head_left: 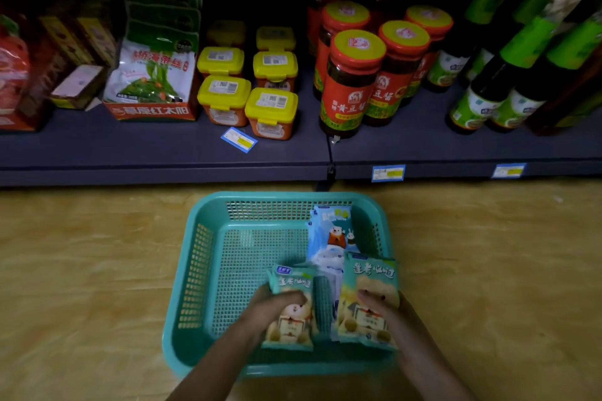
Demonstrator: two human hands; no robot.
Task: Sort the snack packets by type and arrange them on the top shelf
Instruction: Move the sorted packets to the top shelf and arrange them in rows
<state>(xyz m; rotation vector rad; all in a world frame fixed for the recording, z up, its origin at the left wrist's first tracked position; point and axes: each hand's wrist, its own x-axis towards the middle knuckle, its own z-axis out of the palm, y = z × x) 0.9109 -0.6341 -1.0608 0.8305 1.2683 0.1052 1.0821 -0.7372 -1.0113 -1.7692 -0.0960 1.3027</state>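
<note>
packets (371, 273) in l hand (273, 306), r hand (389, 312)

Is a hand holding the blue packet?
No, the blue packet lies in the basket; the left hand grips one green packet, the right hand another.

Perforated plastic basket (202, 273), glossy snack packets (368, 299), seemingly wood-grain floor (81, 270)

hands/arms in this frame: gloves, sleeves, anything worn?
Nothing worn that shows. The left hand and right hand are bare, no gloves. Left forearm and right forearm are bare down to the frame's bottom edge, no sleeve in view. No watch, ring or band can be seen, though the light is dim.
</note>
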